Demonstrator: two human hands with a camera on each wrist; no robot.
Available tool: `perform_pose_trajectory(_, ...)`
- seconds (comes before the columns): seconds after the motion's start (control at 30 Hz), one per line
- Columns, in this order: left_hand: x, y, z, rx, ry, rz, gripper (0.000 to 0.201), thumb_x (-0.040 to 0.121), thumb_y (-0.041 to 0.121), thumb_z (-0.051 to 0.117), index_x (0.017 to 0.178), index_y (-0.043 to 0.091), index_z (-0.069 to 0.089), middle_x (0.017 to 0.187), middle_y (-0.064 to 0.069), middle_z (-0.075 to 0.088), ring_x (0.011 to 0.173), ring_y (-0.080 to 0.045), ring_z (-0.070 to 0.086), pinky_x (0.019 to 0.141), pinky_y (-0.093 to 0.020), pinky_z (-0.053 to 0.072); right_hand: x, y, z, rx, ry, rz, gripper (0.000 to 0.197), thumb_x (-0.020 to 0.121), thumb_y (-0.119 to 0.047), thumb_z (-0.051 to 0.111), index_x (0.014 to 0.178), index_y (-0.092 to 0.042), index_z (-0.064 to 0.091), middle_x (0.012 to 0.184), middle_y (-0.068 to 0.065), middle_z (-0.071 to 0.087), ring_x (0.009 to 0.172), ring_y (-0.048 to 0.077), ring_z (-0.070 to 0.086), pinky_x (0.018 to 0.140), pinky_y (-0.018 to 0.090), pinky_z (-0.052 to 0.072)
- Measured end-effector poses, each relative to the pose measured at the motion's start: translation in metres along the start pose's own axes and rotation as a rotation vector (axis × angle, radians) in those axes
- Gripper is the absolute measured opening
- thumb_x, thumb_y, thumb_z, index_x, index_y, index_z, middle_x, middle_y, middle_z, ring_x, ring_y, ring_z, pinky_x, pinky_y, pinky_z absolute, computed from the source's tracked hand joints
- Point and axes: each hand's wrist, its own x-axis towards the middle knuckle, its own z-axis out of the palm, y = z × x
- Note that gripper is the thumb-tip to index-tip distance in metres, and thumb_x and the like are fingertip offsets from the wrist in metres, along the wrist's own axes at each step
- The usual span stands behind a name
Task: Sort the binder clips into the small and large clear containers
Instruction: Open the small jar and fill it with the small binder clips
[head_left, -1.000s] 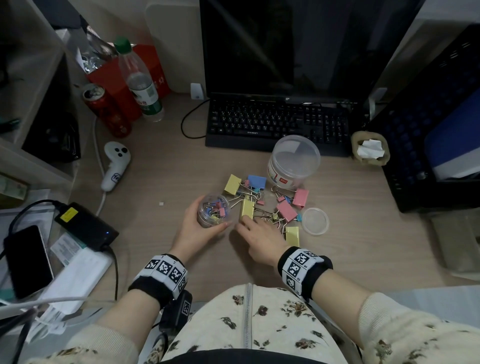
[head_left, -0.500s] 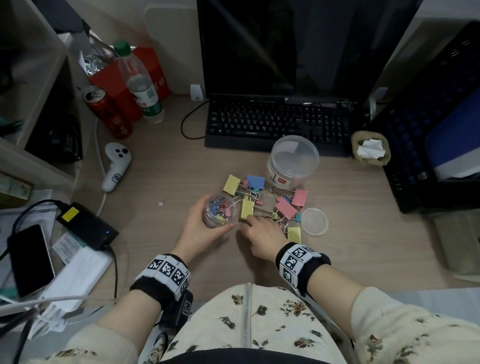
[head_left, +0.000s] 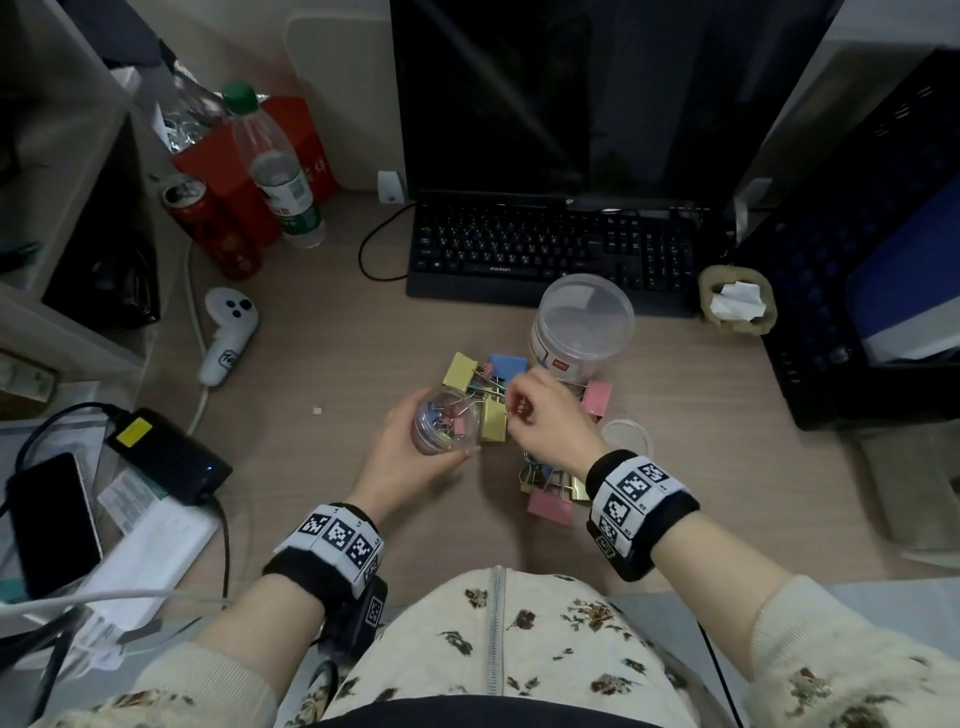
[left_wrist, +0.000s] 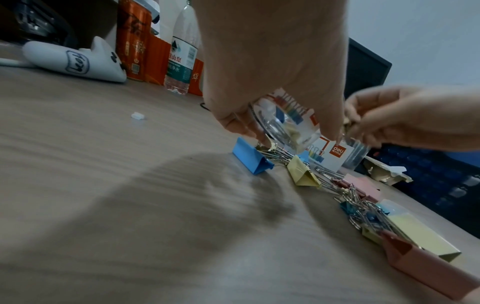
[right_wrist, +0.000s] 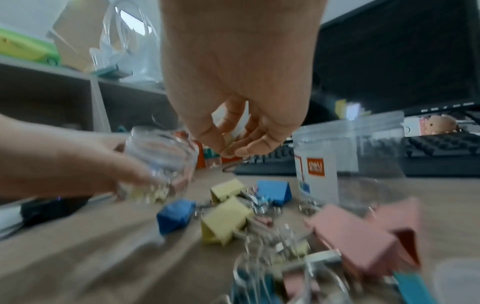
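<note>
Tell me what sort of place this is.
Most likely a home or office computer desk. A black keyboard sits below a dark monitor on the wooden desk, with shelves, a phone and a power adapter off to one side.

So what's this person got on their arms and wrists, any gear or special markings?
Both hands are bare. Each wrist carries a black band wrapped in white panels printed with square black-and-white code markers: one by the left hand, one by the right hand. A small black device bearing another marker hangs under the left band. The sleeves are cream knit with a dark floral print, pushed up the forearms.
</note>
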Motion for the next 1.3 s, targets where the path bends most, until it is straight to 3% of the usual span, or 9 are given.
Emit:
perform_pose_trajectory(0.13, 0.006, 0.001, 0.007, 0.011, -0.088, 0.007, 0.077, 0.053, 0.057, 0.091, 0.120, 0.041, 0.055, 0.118, 0.011, 0.065, 0.112, -0.013, 0.063, 0.098, -0.044, 0.052, 0.001, -0.025, -0.017, 0.145, 0.012, -0.119, 0.009, 0.082, -0.004, 0.060, 0.085, -0.013, 0.057, 0.092, -0.003, 0.049, 0.080, 0.010, 0.046, 0.070, 0.021, 0.033)
perform_pose_trajectory(0.23, 0.009, 0.008, 0.011, -0.028, -0.100, 0.013, 0.074, 0.052, 0.059, 0.090, 0.117, 0.044, 0.057, 0.114, 0.010, 0.069, 0.105, -0.013, 0.067, 0.092, -0.048, 0.055, -0.002, -0.033, -0.018, 0.066, -0.121, -0.159, 0.023, 0.083, -0.011, 0.062, 0.105, -0.016, 0.062, 0.103, -0.004, 0.053, 0.091, 0.008, 0.049, 0.075, 0.019, 0.034)
perform_pose_trajectory(0.3, 0.011, 0.010, 0.012, -0.063, -0.089, 0.004, 0.077, 0.049, 0.063, 0.089, 0.117, 0.045, 0.057, 0.115, 0.010, 0.068, 0.107, -0.014, 0.067, 0.094, -0.048, 0.054, -0.006, -0.029, -0.016, 0.066, -0.091, -0.162, 0.032, 0.083, -0.013, 0.062, 0.114, -0.019, 0.059, 0.108, -0.005, 0.054, 0.094, 0.003, 0.050, 0.079, 0.015, 0.036)
perform_pose_trajectory(0.4, 0.012, 0.006, 0.007, -0.076, -0.067, -0.021, 0.088, 0.044, 0.068, 0.088, 0.121, 0.040, 0.055, 0.122, 0.007, 0.065, 0.114, -0.013, 0.063, 0.101, -0.047, 0.051, -0.016, -0.014, -0.013, 0.070, -0.032, -0.054, 0.027, 0.082, -0.011, 0.060, 0.109, -0.016, 0.058, 0.100, -0.009, 0.047, 0.082, -0.004, 0.046, 0.070, 0.004, 0.032)
perform_pose_trajectory(0.53, 0.011, 0.003, -0.002, -0.031, -0.054, -0.065, 0.103, 0.042, 0.067, 0.083, 0.132, 0.031, 0.050, 0.131, 0.005, 0.058, 0.118, -0.011, 0.058, 0.107, -0.041, 0.047, -0.028, 0.011, 0.003, -0.326, -0.203, 0.139, 0.048, 0.081, -0.033, 0.062, 0.124, -0.017, 0.047, 0.128, 0.002, 0.049, 0.105, 0.027, 0.056, 0.076, 0.033, 0.046)
perform_pose_trajectory(0.7, 0.009, 0.000, -0.002, -0.032, -0.067, -0.084, 0.119, 0.035, 0.083, 0.078, 0.136, 0.028, 0.047, 0.134, 0.004, 0.056, 0.119, -0.012, 0.057, 0.107, -0.041, 0.047, -0.039, 0.041, 0.019, -0.267, -0.093, 0.315, 0.068, 0.076, -0.045, 0.072, 0.128, -0.019, 0.036, 0.134, 0.002, 0.044, 0.113, 0.023, 0.053, 0.080, 0.036, 0.050)
perform_pose_trajectory(0.83, 0.009, 0.000, 0.001, -0.031, -0.080, -0.097, 0.110, 0.038, 0.078, 0.082, 0.132, 0.034, 0.046, 0.132, 0.004, 0.056, 0.118, -0.012, 0.057, 0.107, -0.041, 0.047, -0.043, 0.048, 0.027, -0.256, -0.062, 0.324, 0.082, 0.072, -0.055, 0.074, 0.133, -0.020, 0.032, 0.136, 0.003, 0.042, 0.118, 0.023, 0.051, 0.088, 0.038, 0.049)
perform_pose_trajectory(1.07, 0.011, 0.005, 0.006, -0.045, -0.072, -0.081, 0.089, 0.057, 0.038, 0.094, 0.132, 0.030, 0.046, 0.135, -0.001, 0.053, 0.117, -0.011, 0.057, 0.104, -0.026, 0.044, -0.042, 0.053, 0.038, -0.401, 0.052, 0.282, 0.056, 0.081, -0.061, 0.061, 0.111, -0.015, 0.049, 0.108, 0.003, 0.062, 0.099, 0.023, 0.058, 0.076, 0.034, 0.041)
perform_pose_trajectory(1.3, 0.012, 0.002, 0.005, -0.027, -0.103, -0.103, 0.098, 0.054, 0.048, 0.092, 0.138, 0.028, 0.045, 0.137, 0.001, 0.053, 0.118, -0.011, 0.057, 0.107, -0.033, 0.045, -0.041, 0.061, 0.037, -0.392, 0.050, 0.223, 0.032, 0.092, -0.037, 0.059, 0.111, -0.012, 0.053, 0.101, 0.009, 0.067, 0.095, 0.030, 0.062, 0.076, 0.035, 0.040)
